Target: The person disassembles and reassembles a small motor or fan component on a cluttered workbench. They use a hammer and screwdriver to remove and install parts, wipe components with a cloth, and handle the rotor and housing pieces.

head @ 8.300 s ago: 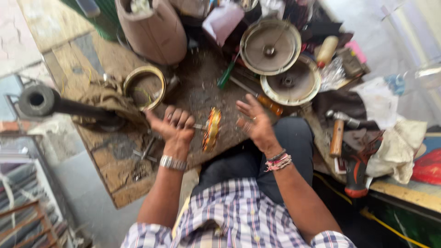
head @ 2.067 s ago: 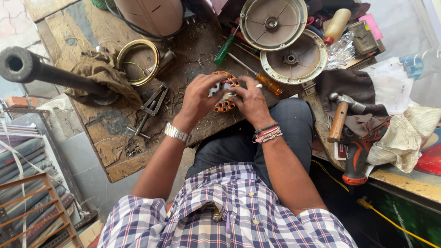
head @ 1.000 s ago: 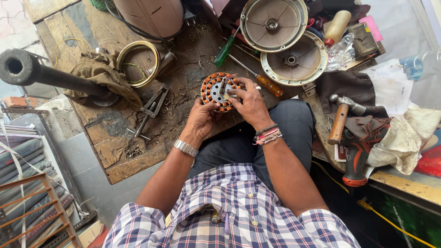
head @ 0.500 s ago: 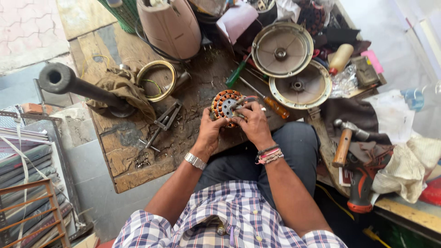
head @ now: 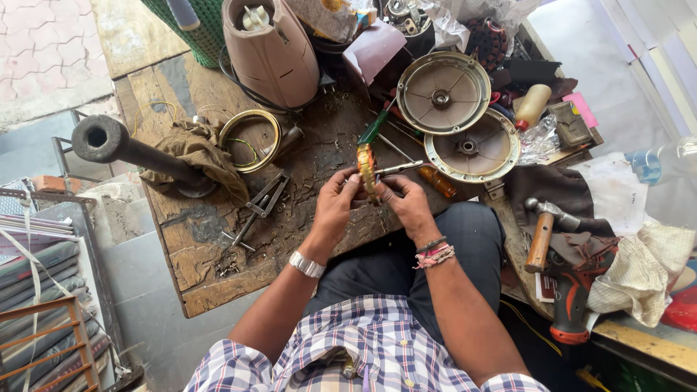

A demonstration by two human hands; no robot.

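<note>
I hold a round motor stator with copper-orange windings edge-on, upright, above the worn wooden bench. My left hand grips its lower left side. My right hand grips its right side, and a thin metal rod sticks out toward the right beside my right fingers. A green-handled screwdriver lies on the bench just beyond the stator.
Two round metal motor covers lie at the back right. A hammer and a red-grey power drill rest at the right. Pliers, a wire ring, a rag and a black pipe lie left; a brown housing stands behind.
The stator faced up flat between my hands; it is now turned edge-on and upright. My view has shifted so more of the bench's far side shows.
</note>
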